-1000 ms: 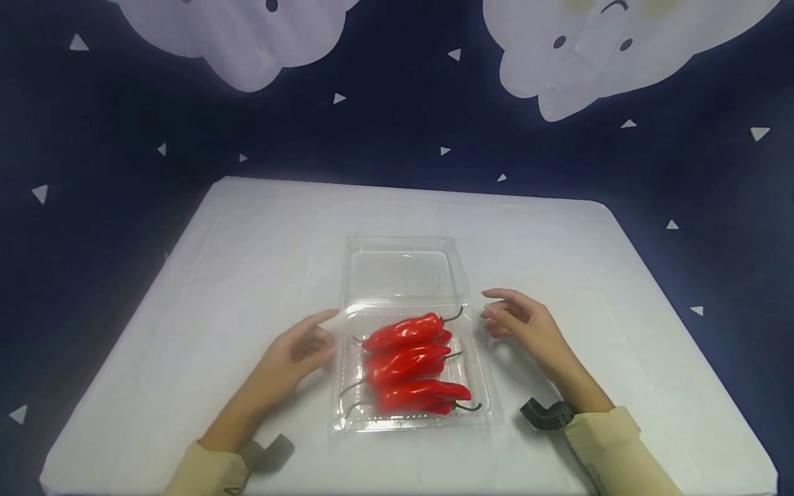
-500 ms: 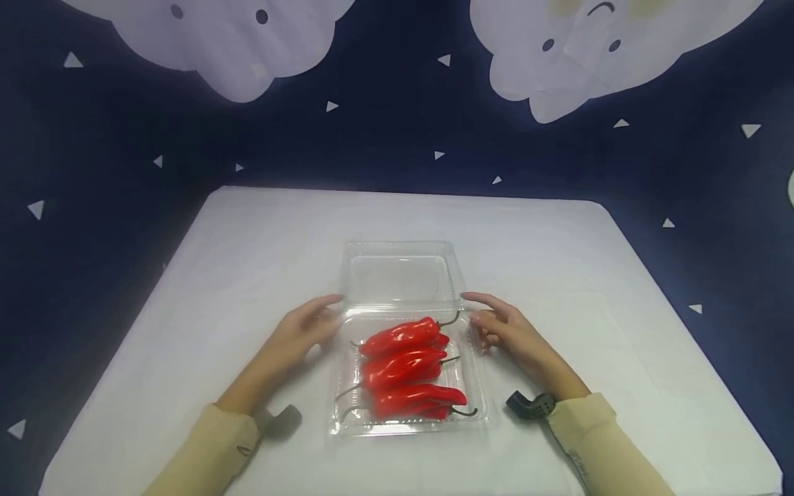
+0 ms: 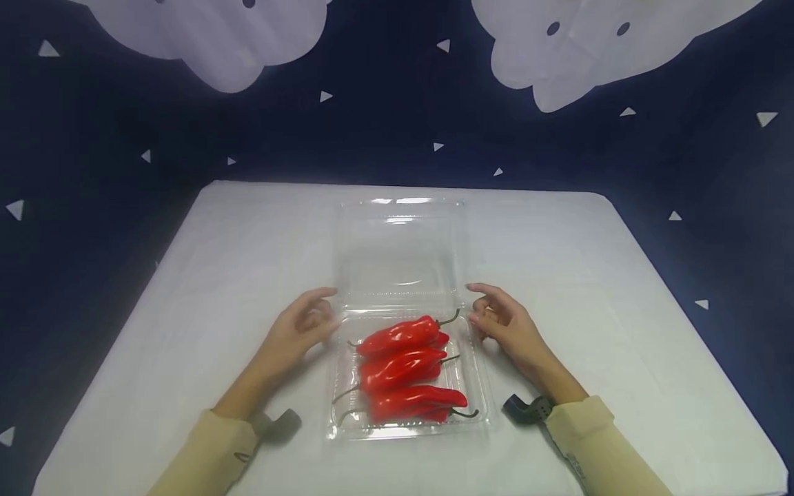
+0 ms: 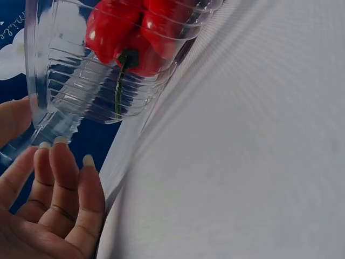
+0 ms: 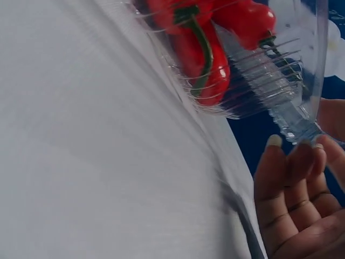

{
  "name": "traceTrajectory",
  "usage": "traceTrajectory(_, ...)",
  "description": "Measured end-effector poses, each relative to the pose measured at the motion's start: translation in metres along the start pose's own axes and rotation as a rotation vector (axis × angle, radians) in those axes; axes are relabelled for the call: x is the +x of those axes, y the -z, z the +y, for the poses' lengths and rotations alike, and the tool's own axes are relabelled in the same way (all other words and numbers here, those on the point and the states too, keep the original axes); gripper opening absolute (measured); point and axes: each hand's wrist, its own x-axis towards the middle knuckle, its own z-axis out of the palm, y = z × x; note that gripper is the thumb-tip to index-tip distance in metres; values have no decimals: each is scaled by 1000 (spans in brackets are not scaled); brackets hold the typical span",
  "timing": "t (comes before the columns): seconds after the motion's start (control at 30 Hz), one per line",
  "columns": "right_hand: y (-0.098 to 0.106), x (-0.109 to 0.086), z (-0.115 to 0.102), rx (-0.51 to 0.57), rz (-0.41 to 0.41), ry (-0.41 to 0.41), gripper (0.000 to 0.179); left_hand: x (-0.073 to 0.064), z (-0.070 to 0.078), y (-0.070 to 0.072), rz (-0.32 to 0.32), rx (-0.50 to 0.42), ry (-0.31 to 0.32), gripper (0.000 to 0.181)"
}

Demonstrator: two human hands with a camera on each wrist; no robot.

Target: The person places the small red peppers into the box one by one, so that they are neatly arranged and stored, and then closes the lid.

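A clear plastic clamshell box lies unfolded, its tray (image 3: 474, 386) nearest the person and its lid (image 3: 400, 258) behind, tilted up. Several red peppers (image 3: 403, 368) with green stems lie across the tray. At its left side my left hand (image 3: 300, 331) has relaxed fingers: the index fingertip is by the lid's edge, the thumb at the tray's rim. My right hand (image 3: 509, 324) mirrors it on the right. In the left wrist view the thumb (image 4: 13, 121) touches the rim, fingers below the lid. A similar grouping of fingers (image 5: 294, 183) shows in the right wrist view.
A white-covered table (image 3: 577, 275) bears the box. Beyond it hangs a dark blue backdrop (image 3: 372, 138) with white clouds and triangles. A dark wrist camera (image 3: 527, 411) projects from the right sleeve, another (image 3: 282, 425) from the left.
Both hands have moved in to the sides of the box, near the fold. The lid's far edge has risen from lying back, so it looks taller. The peppers stay put.
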Motion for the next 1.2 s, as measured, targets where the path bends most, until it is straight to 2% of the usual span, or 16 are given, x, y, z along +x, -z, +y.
traceTrajectory(0.23, -4, -1, -3, 80, 28, 96, 47, -1, 3, -1, 16, -18, -35, 51)
traceTrajectory(0.43, -6, -3, -3, 104, 38, 103, 34, -1, 1, -1, 21, -15, -30, 43)
traceTrajectory(0.6, -7, -6, -4, 11, 71, 52, 26, -2, 1, -2, 17, -41, 1, 36)
traceTrajectory(0.7, -6, -7, -4, -53, 87, 73, 25, -3, 1, -3, 25, -62, 3, 32)
traceTrajectory(0.87, -4, -7, -2, 28, 43, 127, 17, -3, -1, -3, 32, -65, -46, 26)
traceTrajectory(1.03, -4, -9, -1, 111, 33, 64, 17, -3, -3, -1, 15, -28, -79, 19)
traceTrajectory(1.2, -5, -15, -6, 151, 17, 20, 15, -7, -1, 0, -1, -66, -54, 19)
